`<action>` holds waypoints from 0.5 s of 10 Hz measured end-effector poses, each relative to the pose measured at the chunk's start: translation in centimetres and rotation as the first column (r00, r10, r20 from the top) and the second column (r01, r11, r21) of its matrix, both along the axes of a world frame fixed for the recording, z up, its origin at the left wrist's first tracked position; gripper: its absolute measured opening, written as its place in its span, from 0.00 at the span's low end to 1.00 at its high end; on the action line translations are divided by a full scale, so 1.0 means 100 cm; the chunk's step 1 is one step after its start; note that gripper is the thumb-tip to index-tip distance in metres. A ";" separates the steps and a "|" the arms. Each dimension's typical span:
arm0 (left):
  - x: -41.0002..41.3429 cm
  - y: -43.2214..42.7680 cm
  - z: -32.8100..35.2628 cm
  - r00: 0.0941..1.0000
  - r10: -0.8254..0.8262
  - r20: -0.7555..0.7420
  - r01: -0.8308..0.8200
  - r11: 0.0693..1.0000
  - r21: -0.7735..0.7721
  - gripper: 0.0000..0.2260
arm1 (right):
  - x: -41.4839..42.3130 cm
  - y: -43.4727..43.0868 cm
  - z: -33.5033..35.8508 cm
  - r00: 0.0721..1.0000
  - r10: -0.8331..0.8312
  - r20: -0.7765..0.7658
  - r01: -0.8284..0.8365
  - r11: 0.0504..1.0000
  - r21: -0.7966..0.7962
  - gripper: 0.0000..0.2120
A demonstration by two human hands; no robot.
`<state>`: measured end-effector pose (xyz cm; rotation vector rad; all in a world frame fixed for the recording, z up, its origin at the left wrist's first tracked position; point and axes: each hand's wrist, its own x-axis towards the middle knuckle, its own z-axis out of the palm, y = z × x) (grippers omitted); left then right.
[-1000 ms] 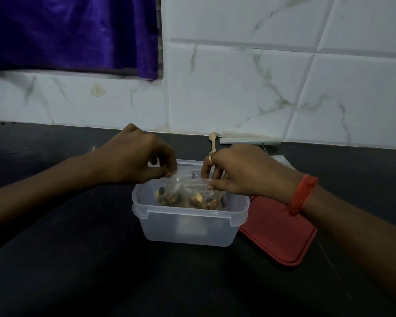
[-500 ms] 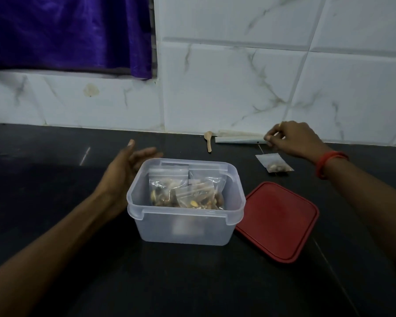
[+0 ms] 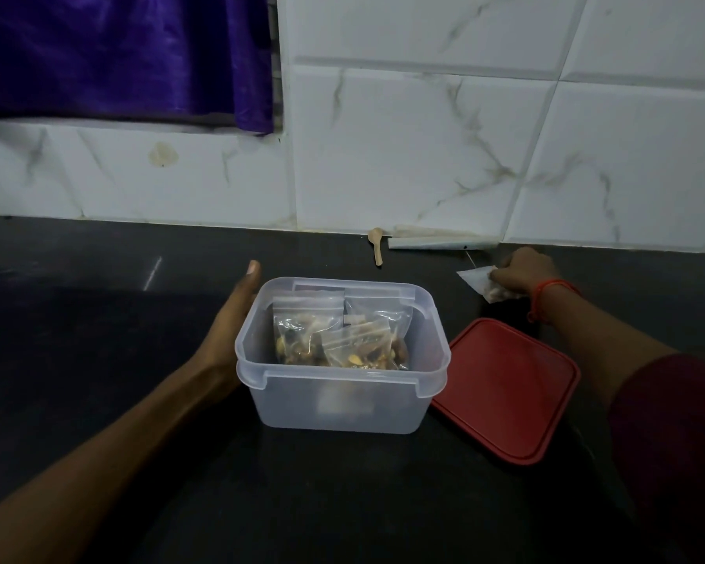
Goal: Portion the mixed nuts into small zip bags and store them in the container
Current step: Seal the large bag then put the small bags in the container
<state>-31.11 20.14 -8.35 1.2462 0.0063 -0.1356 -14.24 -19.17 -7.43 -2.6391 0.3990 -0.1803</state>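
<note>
Well, nearest me sits the clear container (image 3: 342,370), open-topped on the dark counter (image 3: 98,319), and my left hand (image 3: 231,323) lies against its left wall, fingers straight and relaxed, steadying it rather than gripping. Inside the container several filled bags (image 3: 306,331) lean together, nuts pooled at their bottoms, and I'd judge there is room for one more toward the front. Right up against the container's right side the red lid (image 3: 505,388) lies flat. Beyond the lid, behind and to the right of the container, my right hand (image 3: 521,270) has its fingers curled down on the loose zip bag (image 3: 475,278), pinching it where the nuts are bunched, while its empty clear corner points back toward the container. I'd expect this bag to be light, limp and a little slick, the nuts sliding to whichever end hangs lowest. I cannot tell whether its zip is pressed closed, so holding it by the stiffer top strip, that end up, seems safest, without a hard squeeze that might crack a nut or poke the film. Farthest behind the container, by the tiled wall, lies a small wooden spoon (image 3: 376,246).
</note>
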 end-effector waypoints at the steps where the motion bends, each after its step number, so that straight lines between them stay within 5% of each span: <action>1: -0.006 -0.004 0.004 1.000 -0.004 0.009 0.004 1.000 0.016 0.51 | 0.002 0.002 -0.003 1.000 -0.029 0.007 0.028 0.989 0.143 0.04; 3: -0.007 -0.003 0.006 1.000 -0.006 -0.025 0.006 1.000 -0.006 0.60 | -0.019 0.028 0.026 0.997 0.063 0.046 -0.068 0.990 0.126 0.11; 4: -0.006 0.000 0.000 0.999 -0.010 -0.043 0.008 0.999 -0.047 0.55 | -0.033 0.043 0.049 0.986 0.144 0.080 -0.147 0.989 0.028 0.15; 5: -0.017 -0.013 0.014 0.997 0.016 -0.073 -0.021 0.997 -0.077 0.33 | -0.053 0.059 0.074 0.950 0.266 0.163 -0.263 0.964 -0.041 0.12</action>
